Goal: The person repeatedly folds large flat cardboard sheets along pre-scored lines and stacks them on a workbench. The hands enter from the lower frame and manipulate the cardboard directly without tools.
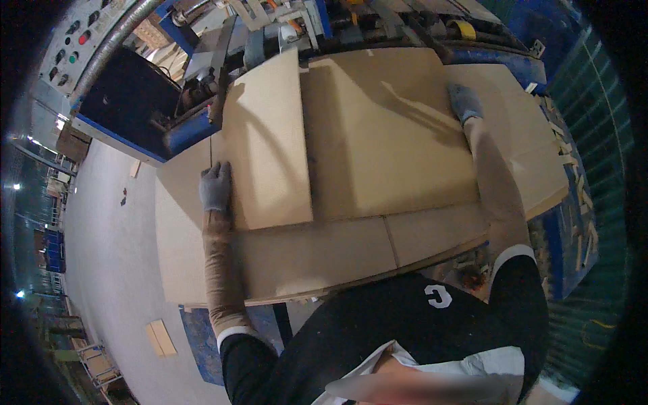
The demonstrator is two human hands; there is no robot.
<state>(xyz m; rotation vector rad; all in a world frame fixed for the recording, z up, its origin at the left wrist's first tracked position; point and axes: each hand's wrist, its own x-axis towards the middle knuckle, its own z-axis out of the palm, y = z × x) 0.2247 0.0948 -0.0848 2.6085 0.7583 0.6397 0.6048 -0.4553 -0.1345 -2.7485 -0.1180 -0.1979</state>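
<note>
A large brown cardboard sheet lies before me, its left panel [270, 148] and its wide right panel [398, 135] folded inward over the lower layer [317, 260]. A gap runs between the two folded panels. My left hand [215, 187], in a grey glove, is closed at the outer edge of the left panel. On the far right, my right hand [464, 102], gloved too, grips the outer edge of the right panel. Fingertips of both hands are partly hidden. The sheet's far edge meets the machine [364, 34].
More cardboard [179, 236] sticks out beneath on the left and on the right [520, 142]. A control panel [77, 44] with buttons stands at the upper left. Cardboard strips [579, 185] lie along the right side, near a green mesh wall [607, 162]. Another piece [160, 337] rests on the floor.
</note>
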